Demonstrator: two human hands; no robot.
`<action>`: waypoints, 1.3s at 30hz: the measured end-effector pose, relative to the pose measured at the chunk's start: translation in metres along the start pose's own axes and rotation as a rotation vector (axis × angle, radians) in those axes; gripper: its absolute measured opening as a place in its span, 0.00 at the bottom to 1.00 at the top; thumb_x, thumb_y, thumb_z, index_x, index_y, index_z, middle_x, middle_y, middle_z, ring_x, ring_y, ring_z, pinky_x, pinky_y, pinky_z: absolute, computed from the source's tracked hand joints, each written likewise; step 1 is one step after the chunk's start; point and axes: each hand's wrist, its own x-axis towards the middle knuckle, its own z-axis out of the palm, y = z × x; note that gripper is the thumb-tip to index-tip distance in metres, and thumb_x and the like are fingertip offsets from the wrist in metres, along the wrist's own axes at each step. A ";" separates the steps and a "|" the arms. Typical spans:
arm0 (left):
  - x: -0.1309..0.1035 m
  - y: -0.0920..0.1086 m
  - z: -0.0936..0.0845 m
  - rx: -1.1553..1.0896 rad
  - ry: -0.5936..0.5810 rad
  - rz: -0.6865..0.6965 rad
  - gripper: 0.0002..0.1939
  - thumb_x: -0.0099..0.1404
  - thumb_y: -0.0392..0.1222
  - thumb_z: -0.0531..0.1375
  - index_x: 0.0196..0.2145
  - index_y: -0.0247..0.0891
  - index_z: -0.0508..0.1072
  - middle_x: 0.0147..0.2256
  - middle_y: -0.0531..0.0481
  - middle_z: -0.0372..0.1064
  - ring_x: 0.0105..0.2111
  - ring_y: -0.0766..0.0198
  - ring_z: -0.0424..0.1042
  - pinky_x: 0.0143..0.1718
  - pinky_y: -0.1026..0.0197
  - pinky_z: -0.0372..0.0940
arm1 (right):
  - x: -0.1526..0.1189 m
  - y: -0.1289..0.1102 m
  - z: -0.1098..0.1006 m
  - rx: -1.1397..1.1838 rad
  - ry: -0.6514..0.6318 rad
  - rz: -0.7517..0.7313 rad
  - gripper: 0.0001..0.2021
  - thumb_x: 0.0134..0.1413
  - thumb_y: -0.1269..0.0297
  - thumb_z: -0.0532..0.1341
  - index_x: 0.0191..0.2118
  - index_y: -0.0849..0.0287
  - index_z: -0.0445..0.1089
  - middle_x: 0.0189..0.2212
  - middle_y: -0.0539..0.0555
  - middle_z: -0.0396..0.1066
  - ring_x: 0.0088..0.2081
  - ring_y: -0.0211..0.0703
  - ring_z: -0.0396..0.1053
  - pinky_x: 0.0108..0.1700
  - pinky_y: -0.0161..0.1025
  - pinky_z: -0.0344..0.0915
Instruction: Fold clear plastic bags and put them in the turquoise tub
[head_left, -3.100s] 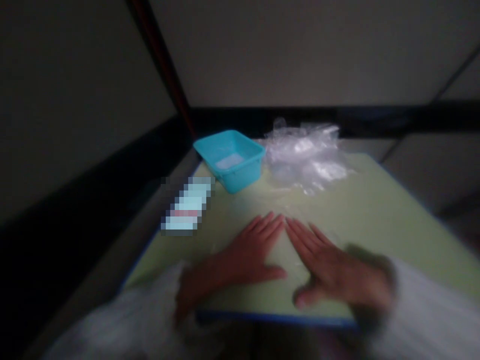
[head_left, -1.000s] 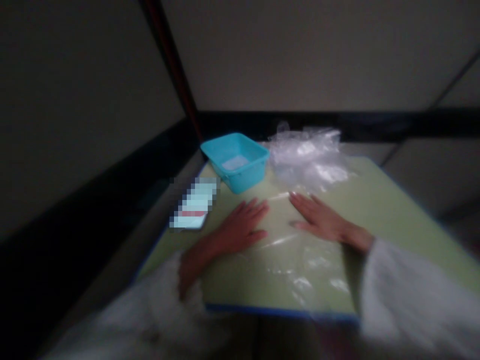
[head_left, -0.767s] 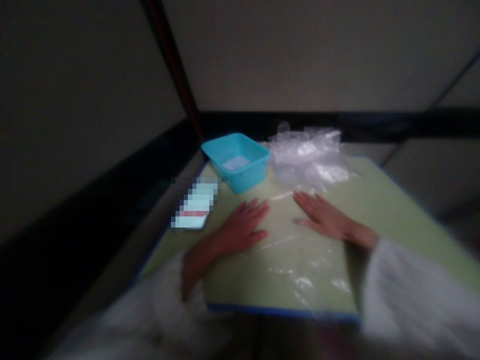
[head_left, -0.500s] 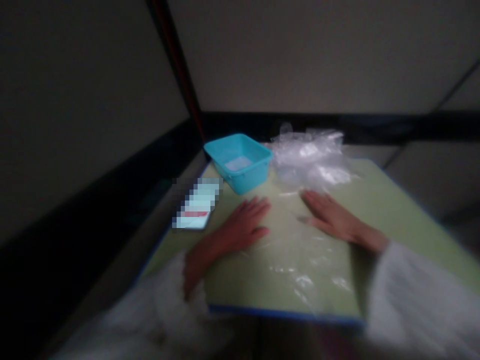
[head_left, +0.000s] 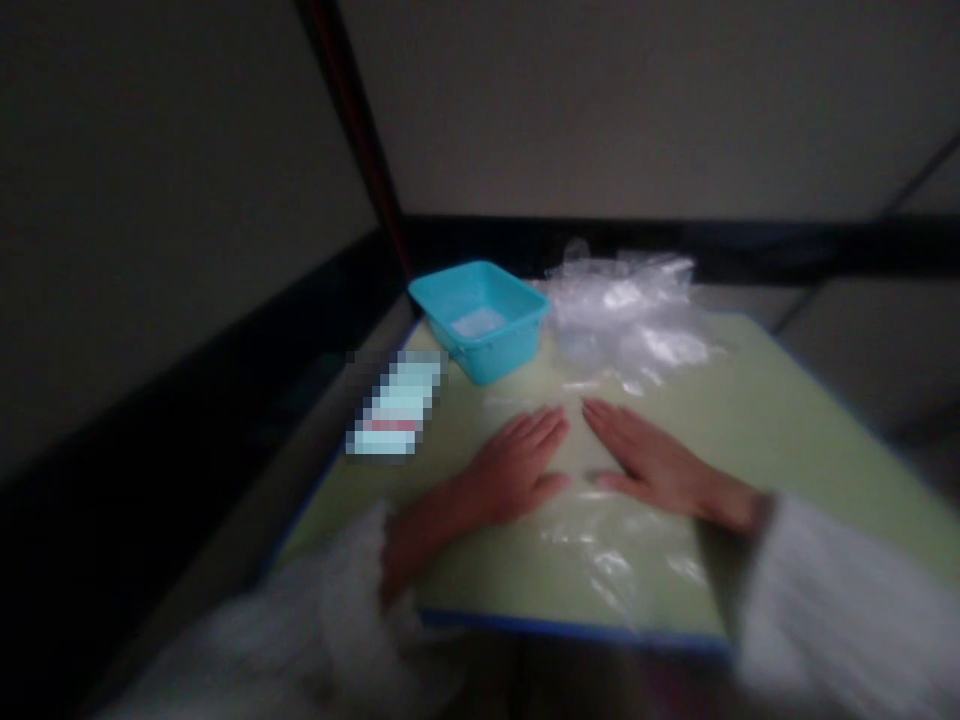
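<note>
A clear plastic bag or sheet lies flat on the yellow-green tabletop, shining in wrinkles near the front edge. My left hand rests palm down on its left part, fingers stretched out, holding nothing. Opposite it, my right hand also lies flat with fingers extended and thumb apart, holding nothing. The fingertips of both hands point toward each other with a small gap between them. The bag's far edge is hard to make out.
Behind the hands stands a turquoise basket with something whitish inside. A heap of clear plastic bags lies to its right. At the left edge is a phone-like device, its screen pixelated. Walls rise behind and left.
Both hands have moved closer together and slightly toward the front edge, staying flat. The basket, the heap of bags and the device have stayed in place.
</note>
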 end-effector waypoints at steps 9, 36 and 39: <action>-0.007 -0.011 -0.007 0.007 -0.054 -0.077 0.30 0.68 0.53 0.49 0.63 0.39 0.51 0.66 0.46 0.40 0.66 0.52 0.38 0.63 0.47 0.39 | -0.012 0.011 -0.010 -0.045 -0.005 0.040 0.38 0.61 0.43 0.44 0.67 0.59 0.27 0.66 0.61 0.40 0.64 0.55 0.43 0.62 0.52 0.52; -0.018 -0.029 -0.010 -0.058 0.036 -0.060 0.35 0.67 0.54 0.50 0.64 0.34 0.47 0.66 0.41 0.38 0.65 0.57 0.40 0.64 0.53 0.43 | -0.025 0.025 -0.044 0.143 -0.176 0.096 0.38 0.58 0.43 0.50 0.67 0.54 0.35 0.66 0.60 0.42 0.64 0.57 0.45 0.62 0.59 0.47; -0.017 -0.026 -0.009 -0.100 0.044 -0.028 0.33 0.67 0.51 0.52 0.64 0.35 0.47 0.65 0.40 0.41 0.65 0.57 0.43 0.64 0.52 0.45 | -0.031 0.030 -0.048 0.178 -0.215 0.111 0.37 0.58 0.44 0.52 0.67 0.50 0.37 0.66 0.57 0.43 0.64 0.57 0.45 0.62 0.60 0.48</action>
